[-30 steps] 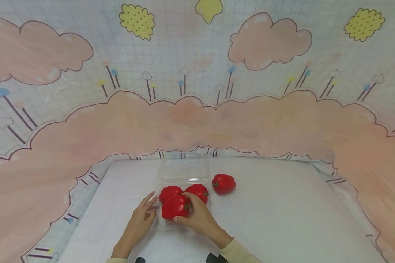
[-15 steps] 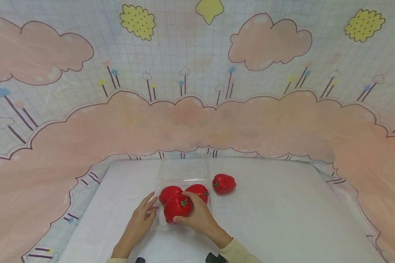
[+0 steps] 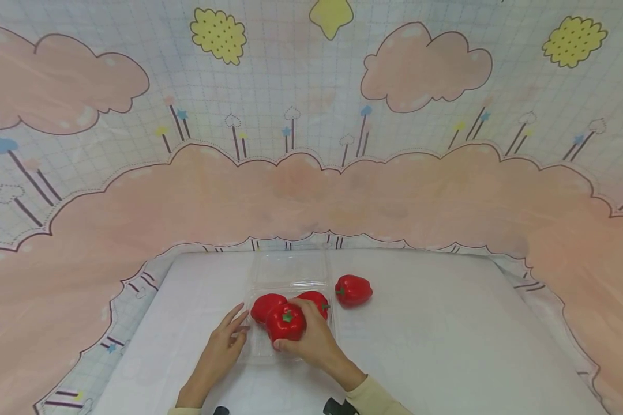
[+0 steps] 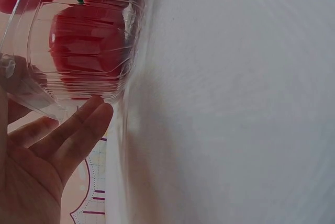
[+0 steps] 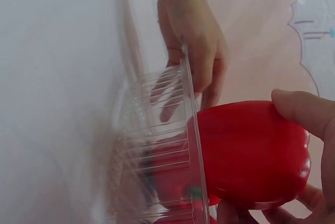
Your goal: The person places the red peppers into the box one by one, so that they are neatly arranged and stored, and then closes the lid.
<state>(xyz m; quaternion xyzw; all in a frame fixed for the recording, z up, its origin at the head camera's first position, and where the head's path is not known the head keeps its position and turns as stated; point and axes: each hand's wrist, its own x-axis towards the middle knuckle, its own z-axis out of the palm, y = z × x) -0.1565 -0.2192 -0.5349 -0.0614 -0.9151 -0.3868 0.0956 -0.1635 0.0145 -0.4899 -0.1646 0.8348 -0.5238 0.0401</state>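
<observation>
My right hand (image 3: pixel 319 343) grips a red bell pepper (image 3: pixel 285 324) above the front part of a clear plastic clamshell box (image 5: pixel 191 130). In the right wrist view, thumb and fingers hold it from opposite sides, beside the box's rim. Two other red bell peppers sit inside the box: one at back left (image 3: pixel 266 307), the other at back right (image 3: pixel 318 301), partly hidden by my right hand. My left hand (image 3: pixel 222 346) is at the box's left side. Its mostly straight fingers (image 4: pixel 89 130) touch the clear wall from outside.
The box's clear lid (image 3: pixel 289 271) lies open toward the back. Another red bell pepper (image 3: pixel 353 290) lies on the white tabletop (image 3: pixel 436 328), right of the box. A patterned cloth (image 3: pixel 342 196) hangs behind the table.
The pepper in my right hand has turned from lying sideways to having its green stem up, facing the head camera. It has shifted slightly right. My left hand stays in place.
</observation>
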